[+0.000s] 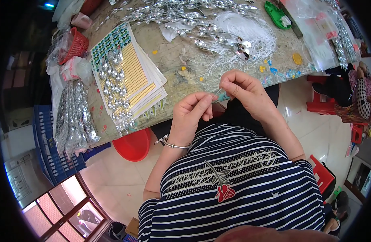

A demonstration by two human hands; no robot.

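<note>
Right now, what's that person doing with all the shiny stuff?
The person pinches what looks like a thin thread between the left hand and the right hand, just at the table's near edge. A tangled heap of white strands lies beyond the hands, beside shiny silver twists. To the left, more silver twists lie on paper sheets.
</note>
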